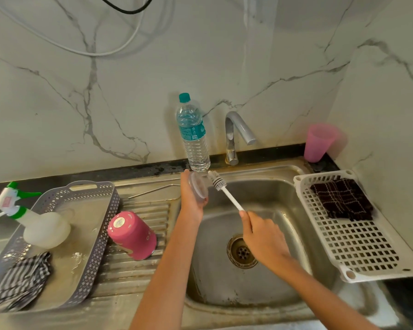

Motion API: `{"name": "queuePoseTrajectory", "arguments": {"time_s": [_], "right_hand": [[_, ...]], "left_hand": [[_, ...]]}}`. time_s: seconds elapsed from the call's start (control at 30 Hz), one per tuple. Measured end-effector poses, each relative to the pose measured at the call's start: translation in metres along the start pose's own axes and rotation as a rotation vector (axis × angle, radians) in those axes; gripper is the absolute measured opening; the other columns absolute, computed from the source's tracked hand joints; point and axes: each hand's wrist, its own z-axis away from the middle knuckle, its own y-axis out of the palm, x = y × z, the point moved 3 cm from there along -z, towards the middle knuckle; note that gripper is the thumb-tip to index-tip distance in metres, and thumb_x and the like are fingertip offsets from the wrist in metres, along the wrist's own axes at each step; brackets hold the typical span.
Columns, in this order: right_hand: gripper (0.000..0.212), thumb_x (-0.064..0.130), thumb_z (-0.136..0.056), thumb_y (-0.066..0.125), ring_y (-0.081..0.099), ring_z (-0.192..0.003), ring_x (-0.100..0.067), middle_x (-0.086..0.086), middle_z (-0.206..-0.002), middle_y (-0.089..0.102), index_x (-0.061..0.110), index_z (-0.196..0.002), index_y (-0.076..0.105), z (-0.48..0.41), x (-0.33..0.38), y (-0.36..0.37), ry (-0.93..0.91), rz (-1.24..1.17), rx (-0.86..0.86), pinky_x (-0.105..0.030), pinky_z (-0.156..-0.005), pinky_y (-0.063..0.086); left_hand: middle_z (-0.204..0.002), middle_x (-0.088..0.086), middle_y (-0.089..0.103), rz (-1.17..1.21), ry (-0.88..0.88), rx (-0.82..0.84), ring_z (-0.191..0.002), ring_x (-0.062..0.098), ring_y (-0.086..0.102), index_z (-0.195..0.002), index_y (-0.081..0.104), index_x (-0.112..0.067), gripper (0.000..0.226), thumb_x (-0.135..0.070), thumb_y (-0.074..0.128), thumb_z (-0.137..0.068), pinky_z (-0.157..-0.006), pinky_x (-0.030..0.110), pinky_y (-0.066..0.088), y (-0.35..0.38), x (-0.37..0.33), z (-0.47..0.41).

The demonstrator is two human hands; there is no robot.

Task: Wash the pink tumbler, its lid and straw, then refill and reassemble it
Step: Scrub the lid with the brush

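Note:
The pink tumbler [133, 235] stands upside down on the ribbed drainboard, left of the sink. My left hand [191, 198] holds the clear round lid [199, 188] on edge over the sink's left rim. My right hand [264, 236] grips the white handle of a bottle brush [224, 189]; its grey bristle head sits just right of the lid, close to it. A thin metal straw [153, 190] lies on the steel counter behind the drainboard.
The steel sink [284, 191] has a drain [242, 252] and a tap [236, 134] behind. A water bottle [193, 134] stands at the back. Grey tray [100, 234] with spray bottle [34, 220] and striped cloth at left; white basket [343, 246] with dark cloth and pink cup [318, 142] at right.

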Motion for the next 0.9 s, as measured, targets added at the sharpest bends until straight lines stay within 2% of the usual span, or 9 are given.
{"name": "queuePoseTrajectory", "arguments": {"time_s": [0.07,0.17,0.2,0.3,0.37,0.5,0.63,0.77,0.9], "right_hand": [[0.043,0.048,-0.101,0.018,0.061,-0.071,-0.034,-0.006,-0.068,0.060,0.022,-0.091,0.050,0.008,0.007,0.002,-0.044,0.011,-0.025,-0.041,-0.066,0.050],[0.044,0.046,-0.102,0.018,0.062,-0.078,-0.036,-0.011,-0.078,0.065,0.018,-0.096,0.051,0.010,0.016,0.006,-0.078,0.075,-0.029,-0.039,-0.067,0.045],[0.044,0.046,-0.102,0.018,0.062,-0.080,-0.036,-0.012,-0.080,0.066,0.017,-0.098,0.052,0.008,0.020,0.007,-0.078,0.089,-0.024,-0.039,-0.067,0.045],[0.045,0.045,-0.102,0.017,0.062,-0.079,-0.037,-0.012,-0.079,0.066,0.016,-0.098,0.051,-0.002,0.028,0.009,-0.065,0.084,-0.020,-0.042,-0.068,0.050],[0.044,0.045,-0.102,0.017,0.063,-0.077,-0.037,-0.011,-0.078,0.066,0.017,-0.100,0.050,-0.002,0.028,0.011,-0.070,0.093,-0.025,-0.043,-0.068,0.051],[0.043,0.043,-0.103,0.018,0.065,-0.076,-0.034,-0.009,-0.080,0.068,0.017,-0.107,0.051,0.013,0.026,0.015,-0.083,0.140,-0.024,-0.041,-0.066,0.052],[0.043,0.042,-0.103,0.017,0.064,-0.077,-0.033,-0.008,-0.082,0.067,0.015,-0.105,0.051,-0.015,0.037,0.006,-0.038,0.112,-0.047,-0.042,-0.067,0.051],[0.043,0.043,-0.103,0.017,0.065,-0.079,-0.033,-0.008,-0.084,0.069,0.016,-0.110,0.050,0.007,0.033,0.008,-0.083,0.205,-0.028,-0.040,-0.066,0.048],[0.045,0.044,-0.102,0.016,0.064,-0.078,-0.033,-0.008,-0.082,0.068,0.016,-0.106,0.051,-0.007,0.033,0.003,-0.042,0.156,-0.033,-0.042,-0.067,0.052]], "left_hand": [[-0.114,0.008,0.063,0.070,-0.028,-0.006,-0.103,0.024,0.061,-0.125,0.054,-0.021,0.054,-0.061,0.054,-0.089,-0.074,0.033,0.055,-0.002,0.001,-0.002],[-0.125,0.007,0.060,0.052,-0.017,0.043,-0.107,0.022,0.059,-0.134,0.046,-0.025,0.057,-0.062,0.044,-0.092,-0.085,0.038,0.050,0.002,0.006,-0.004],[-0.123,0.007,0.060,0.045,-0.026,0.033,-0.105,0.022,0.059,-0.134,0.046,-0.024,0.059,-0.064,0.044,-0.090,-0.083,0.037,0.050,0.002,0.008,-0.004],[-0.109,0.012,0.057,-0.035,-0.032,-0.023,-0.092,0.023,0.054,-0.133,0.052,-0.015,0.084,-0.076,0.047,-0.075,-0.056,0.028,0.051,0.001,0.015,-0.003],[-0.110,0.013,0.057,-0.060,-0.020,-0.071,-0.090,0.023,0.055,-0.134,0.051,-0.016,0.092,-0.078,0.046,-0.067,-0.047,0.024,0.048,-0.002,0.014,-0.010],[-0.107,0.013,0.062,-0.074,-0.032,-0.141,-0.091,0.023,0.062,-0.127,0.045,-0.021,0.054,-0.061,0.030,-0.095,-0.059,0.027,0.044,-0.003,-0.003,-0.022],[-0.115,0.009,0.060,-0.228,0.099,-0.114,-0.094,0.019,0.054,-0.127,0.052,-0.020,0.054,-0.057,0.029,-0.096,-0.073,0.034,0.045,0.010,0.019,-0.018],[-0.099,0.010,0.060,-0.144,0.061,-0.119,-0.080,0.018,0.055,-0.124,0.051,-0.017,0.055,-0.057,0.025,-0.096,-0.060,0.027,0.041,0.004,-0.003,-0.030],[-0.102,0.009,0.059,-0.266,0.181,-0.104,-0.085,0.019,0.054,-0.122,0.050,-0.016,0.054,-0.052,0.027,-0.090,-0.063,0.030,0.043,0.013,0.008,-0.025]]}}
